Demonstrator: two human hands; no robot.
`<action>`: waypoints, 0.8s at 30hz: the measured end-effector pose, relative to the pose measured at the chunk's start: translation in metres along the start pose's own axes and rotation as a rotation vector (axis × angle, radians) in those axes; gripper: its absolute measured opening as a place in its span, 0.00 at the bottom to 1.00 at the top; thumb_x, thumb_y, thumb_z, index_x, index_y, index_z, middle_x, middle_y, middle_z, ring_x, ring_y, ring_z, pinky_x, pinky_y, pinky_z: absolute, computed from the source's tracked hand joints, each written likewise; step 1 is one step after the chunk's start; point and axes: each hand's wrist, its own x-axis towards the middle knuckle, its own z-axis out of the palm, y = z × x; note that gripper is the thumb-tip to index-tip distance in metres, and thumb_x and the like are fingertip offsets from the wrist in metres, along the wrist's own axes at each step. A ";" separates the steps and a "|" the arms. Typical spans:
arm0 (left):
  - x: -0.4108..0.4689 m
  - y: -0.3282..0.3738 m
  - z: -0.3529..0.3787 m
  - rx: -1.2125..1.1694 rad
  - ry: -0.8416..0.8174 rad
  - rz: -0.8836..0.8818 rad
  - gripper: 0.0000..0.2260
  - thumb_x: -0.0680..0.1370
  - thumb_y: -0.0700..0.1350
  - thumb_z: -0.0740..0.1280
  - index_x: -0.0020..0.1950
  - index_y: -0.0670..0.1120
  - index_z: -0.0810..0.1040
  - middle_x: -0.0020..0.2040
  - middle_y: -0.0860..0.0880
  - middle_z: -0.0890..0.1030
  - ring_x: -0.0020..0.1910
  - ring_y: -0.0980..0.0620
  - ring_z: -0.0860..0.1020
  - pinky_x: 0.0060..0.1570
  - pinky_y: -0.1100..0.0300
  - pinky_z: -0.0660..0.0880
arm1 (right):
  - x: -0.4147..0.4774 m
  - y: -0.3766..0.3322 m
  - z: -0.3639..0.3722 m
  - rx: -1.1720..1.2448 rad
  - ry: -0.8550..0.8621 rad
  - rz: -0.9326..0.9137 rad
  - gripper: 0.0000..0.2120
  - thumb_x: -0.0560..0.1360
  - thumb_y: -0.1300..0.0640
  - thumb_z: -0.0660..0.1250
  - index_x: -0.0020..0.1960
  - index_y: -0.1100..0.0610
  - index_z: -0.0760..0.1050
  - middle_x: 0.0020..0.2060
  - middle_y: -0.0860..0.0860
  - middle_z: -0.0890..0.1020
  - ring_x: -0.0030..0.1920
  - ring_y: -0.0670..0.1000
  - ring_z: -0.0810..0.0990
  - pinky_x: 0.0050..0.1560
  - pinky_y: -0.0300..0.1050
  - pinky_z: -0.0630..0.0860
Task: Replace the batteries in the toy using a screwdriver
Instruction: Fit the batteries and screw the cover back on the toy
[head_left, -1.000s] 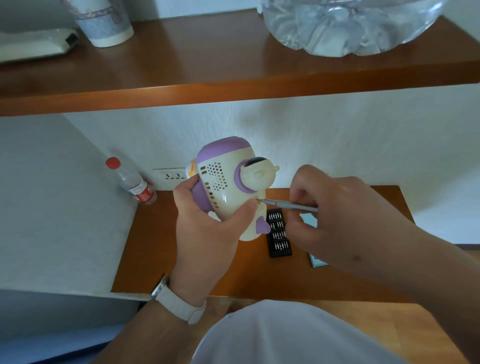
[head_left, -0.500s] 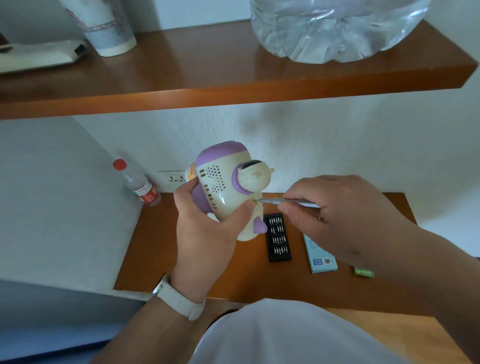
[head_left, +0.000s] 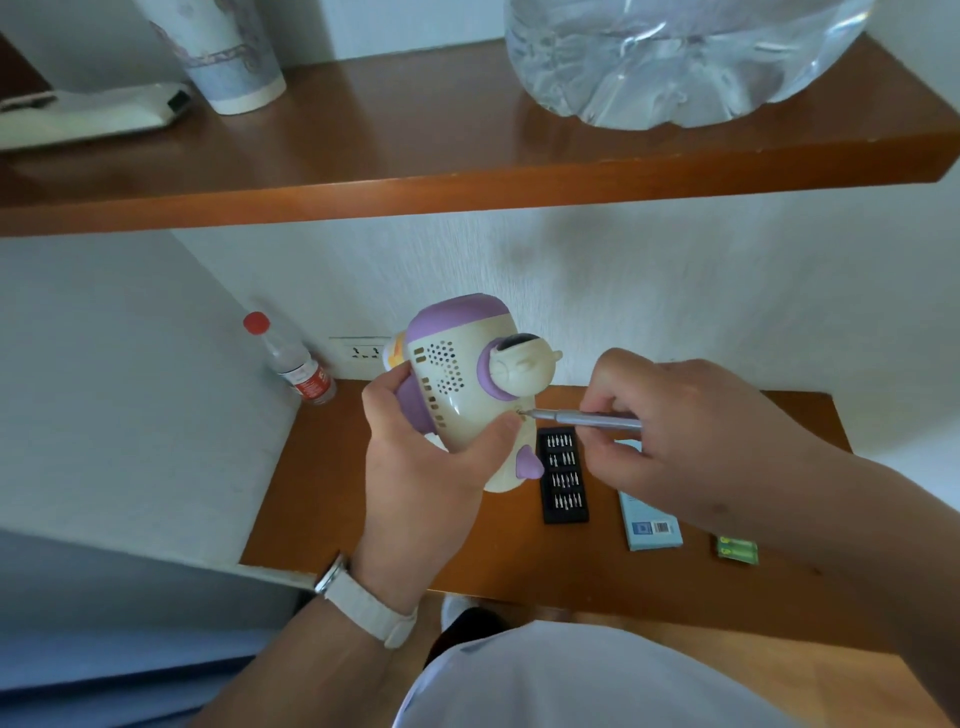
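An upper shelf (head_left: 415, 156) is running across the top of your view, and a clear jug (head_left: 675, 62) is sitting on its right part. Below it a lower shelf (head_left: 363, 493) is lying against the white wall. You are holding the toy (head_left: 467, 384) in the air above the left-middle part of that lower shelf, its cream and purple body tilted and its small face knob pointing right. Your left hand (head_left: 421, 467) is gripping the toy from below, fingers curling round the far purple side and thumb pressing on the near cream side. Your right hand (head_left: 691, 441) is pinching the screwdriver (head_left: 587, 418) between curled fingers and thumb, keeping it nearly level. Its tip is touching the toy just under the face knob, close beside your left thumb. A cup (head_left: 228, 57) is standing on the upper shelf at the left. A bottle (head_left: 296, 364) with a red cap is standing in the lower shelf's back left corner, near a socket (head_left: 363, 353). A black case (head_left: 565, 475) is lying just right of the toy with its bits showing. A blue box (head_left: 652, 527) is lying right of the case, partly hidden by your right hand. A green pack of batteries (head_left: 736, 550) is lying just right of the box
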 end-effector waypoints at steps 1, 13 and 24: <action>0.000 0.000 0.001 0.003 -0.001 0.002 0.34 0.67 0.47 0.81 0.66 0.50 0.64 0.49 0.77 0.75 0.51 0.73 0.78 0.38 0.73 0.77 | 0.000 0.001 0.000 0.008 0.001 -0.002 0.07 0.73 0.56 0.71 0.41 0.53 0.72 0.22 0.41 0.64 0.19 0.43 0.61 0.24 0.33 0.67; 0.004 0.002 0.008 -0.023 -0.032 -0.018 0.33 0.68 0.45 0.80 0.65 0.53 0.64 0.48 0.77 0.75 0.52 0.74 0.76 0.37 0.74 0.76 | -0.001 0.009 0.000 0.045 -0.006 0.036 0.07 0.74 0.53 0.66 0.47 0.47 0.68 0.25 0.48 0.73 0.22 0.49 0.67 0.22 0.37 0.63; 0.011 0.002 0.016 -0.071 -0.060 -0.030 0.33 0.68 0.44 0.81 0.65 0.53 0.65 0.49 0.67 0.76 0.50 0.74 0.77 0.35 0.74 0.76 | -0.003 0.019 -0.002 0.147 -0.010 0.075 0.04 0.72 0.50 0.63 0.45 0.47 0.70 0.28 0.47 0.78 0.33 0.49 0.77 0.34 0.41 0.74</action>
